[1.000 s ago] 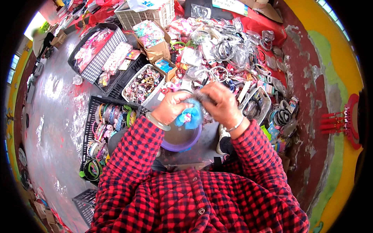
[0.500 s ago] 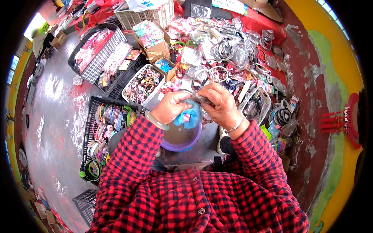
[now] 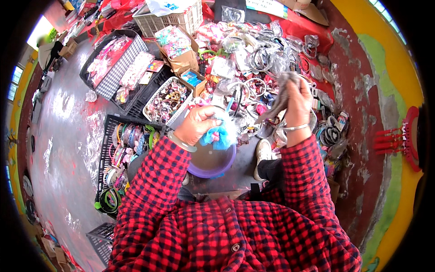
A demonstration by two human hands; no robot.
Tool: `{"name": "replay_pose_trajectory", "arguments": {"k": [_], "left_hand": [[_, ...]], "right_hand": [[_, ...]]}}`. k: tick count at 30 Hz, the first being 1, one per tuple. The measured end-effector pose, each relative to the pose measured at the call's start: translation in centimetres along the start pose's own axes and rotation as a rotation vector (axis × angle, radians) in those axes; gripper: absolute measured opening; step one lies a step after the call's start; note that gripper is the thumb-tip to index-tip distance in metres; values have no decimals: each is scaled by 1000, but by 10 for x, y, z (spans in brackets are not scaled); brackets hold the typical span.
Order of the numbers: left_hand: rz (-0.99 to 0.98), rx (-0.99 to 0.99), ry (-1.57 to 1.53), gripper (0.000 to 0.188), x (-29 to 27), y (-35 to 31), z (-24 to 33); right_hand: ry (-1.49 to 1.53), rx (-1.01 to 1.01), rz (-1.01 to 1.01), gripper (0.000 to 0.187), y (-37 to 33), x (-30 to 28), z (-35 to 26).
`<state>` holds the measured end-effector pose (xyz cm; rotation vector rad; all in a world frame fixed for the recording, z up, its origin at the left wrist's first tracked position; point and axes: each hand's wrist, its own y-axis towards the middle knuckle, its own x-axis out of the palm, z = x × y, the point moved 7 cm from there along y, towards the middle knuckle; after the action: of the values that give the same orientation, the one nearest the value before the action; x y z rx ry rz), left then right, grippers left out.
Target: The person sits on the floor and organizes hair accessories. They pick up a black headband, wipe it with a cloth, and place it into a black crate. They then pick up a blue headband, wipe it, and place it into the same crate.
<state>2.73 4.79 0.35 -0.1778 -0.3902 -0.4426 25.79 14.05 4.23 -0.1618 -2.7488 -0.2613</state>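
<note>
Over a purple-rimmed basin (image 3: 226, 166) my left hand (image 3: 197, 125) pinches a light blue headband (image 3: 222, 138). It carries a gauzy blue bow with a pink bit and white fluff, and a thin blue end sticks up past my fingers. Off to the right, my right hand (image 3: 299, 100) is raised with its fingers closed round a crumpled grey cloth (image 3: 282, 96). The cloth hangs down to the left, apart from the headband. Greyish water or the bare bottom shows inside the basin; I cannot tell which.
Bagged and loose hair accessories (image 3: 260, 59) heap up ahead. Left of the basin stands a black crate (image 3: 105, 156) of headbands. Beyond it are a white basket (image 3: 174, 106) of hair ties, a small carton (image 3: 194, 81) and a checked box (image 3: 113, 63). A white wire basket is partly hidden behind my right hand.
My right hand has swung away to the right and up, taking the grey cloth off the headband. My left hand stays almost in place with the headband.
</note>
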Motion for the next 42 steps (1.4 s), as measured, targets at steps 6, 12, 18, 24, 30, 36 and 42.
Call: {"name": "replay_pose_trajectory", "arguments": {"k": [6, 12, 18, 24, 30, 36, 42], "left_hand": [[87, 14, 21, 15, -4, 0, 6], [94, 20, 8, 14, 0, 2, 6], [106, 72, 244, 13, 0, 7, 0], [56, 164, 352, 13, 6, 8, -5], [16, -8, 47, 14, 8, 3, -7], [7, 128, 181, 15, 5, 6, -9], [22, 114, 246, 15, 4, 5, -6]], "right_hand": [[130, 316, -5, 18, 2, -14, 18], [73, 208, -216, 18, -20, 28, 0], [-576, -389, -453, 24, -45, 62, -19], [-808, -562, -605, 28, -72, 91, -9], [-771, -568, -642, 25, -64, 91, -8], [-803, -573, -637, 30, -76, 91, -7], [-717, -591, -717, 32, -81, 97, -10]]}}
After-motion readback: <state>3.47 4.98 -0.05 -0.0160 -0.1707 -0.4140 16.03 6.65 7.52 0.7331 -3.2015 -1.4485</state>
